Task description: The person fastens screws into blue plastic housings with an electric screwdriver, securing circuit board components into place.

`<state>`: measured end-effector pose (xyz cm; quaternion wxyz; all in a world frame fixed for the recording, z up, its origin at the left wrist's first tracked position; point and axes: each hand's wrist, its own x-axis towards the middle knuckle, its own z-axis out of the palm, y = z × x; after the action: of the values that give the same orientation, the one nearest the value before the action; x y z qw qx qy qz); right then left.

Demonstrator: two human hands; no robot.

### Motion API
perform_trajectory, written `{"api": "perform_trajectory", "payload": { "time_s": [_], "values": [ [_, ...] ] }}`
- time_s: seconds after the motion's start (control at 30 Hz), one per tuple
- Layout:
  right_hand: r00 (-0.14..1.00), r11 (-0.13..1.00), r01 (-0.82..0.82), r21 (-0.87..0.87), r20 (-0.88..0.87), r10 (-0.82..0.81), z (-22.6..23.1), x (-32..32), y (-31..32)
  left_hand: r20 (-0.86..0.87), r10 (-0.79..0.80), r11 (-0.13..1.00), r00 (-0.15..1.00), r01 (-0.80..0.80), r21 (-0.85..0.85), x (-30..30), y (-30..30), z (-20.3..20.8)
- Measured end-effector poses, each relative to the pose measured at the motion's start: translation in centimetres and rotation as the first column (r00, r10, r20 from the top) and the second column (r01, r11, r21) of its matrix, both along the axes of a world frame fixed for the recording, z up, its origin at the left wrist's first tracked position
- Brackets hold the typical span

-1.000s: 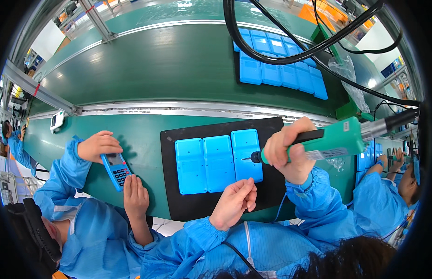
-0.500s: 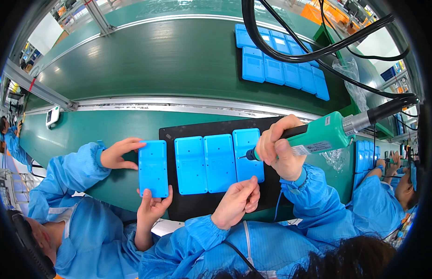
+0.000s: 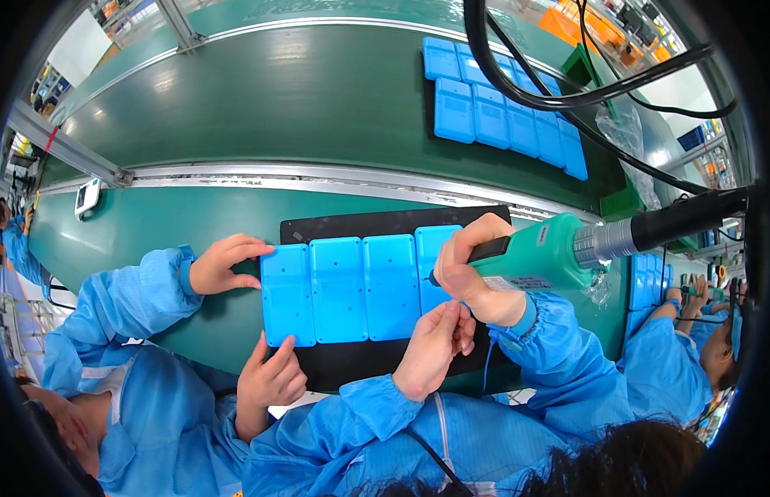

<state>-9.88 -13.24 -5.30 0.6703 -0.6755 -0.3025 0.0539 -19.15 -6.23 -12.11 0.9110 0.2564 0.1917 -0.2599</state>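
My right hand is wrapped round a green electric screwdriver, whose dark tip points left over the rightmost blue plastic housing. Just below it, my left hand is closed in a pinch; anything between the fingertips is too small to make out. Several blue housings, including a middle one, lie side by side on a black mat, small holes facing up. At the row's left end, a co-worker's two hands touch the leftmost housing.
Beyond a metal rail, more blue housings lie on a green conveyor belt. A black cable loops overhead. A white device stands at the far left. Another person works at the right beside stacked blue parts.
The co-worker's housing has moved right and down against the row. My left hand has risen toward my right hand, and the screwdriver has shifted slightly left, its body tilting.
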Motion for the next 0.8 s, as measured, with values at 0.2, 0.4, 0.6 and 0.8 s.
{"api": "perform_trajectory", "payload": {
  "time_s": [0.2, 0.4, 0.6, 0.8],
  "values": [
    [0.996, 0.999, 0.010, 0.042, -0.093, -0.006, -0.3, -0.7, 0.1, -0.028, -0.013, 1.000, 1.000, 0.013, -0.004, -0.2, 0.2, 0.3],
    [0.980, 0.984, 0.077, 0.163, -0.195, -0.044, -0.1, -0.1, 0.4, -0.040, -0.102, 0.995, 0.994, 0.102, -0.016, -0.6, 1.0, 0.4],
    [0.985, 0.863, 0.067, 0.501, -0.169, 0.021, 2.9, -1.2, -0.4, 0.248, -0.090, 0.850, 0.965, -0.055, 0.524, -3.2, 4.4, 1.9],
    [0.964, 0.821, -0.033, 0.570, -0.199, 0.177, 4.6, -3.1, -1.3, 0.520, -0.227, 0.231, 0.823, -0.474, 0.850, -2.6, 6.0, 2.6]
  ]
}}
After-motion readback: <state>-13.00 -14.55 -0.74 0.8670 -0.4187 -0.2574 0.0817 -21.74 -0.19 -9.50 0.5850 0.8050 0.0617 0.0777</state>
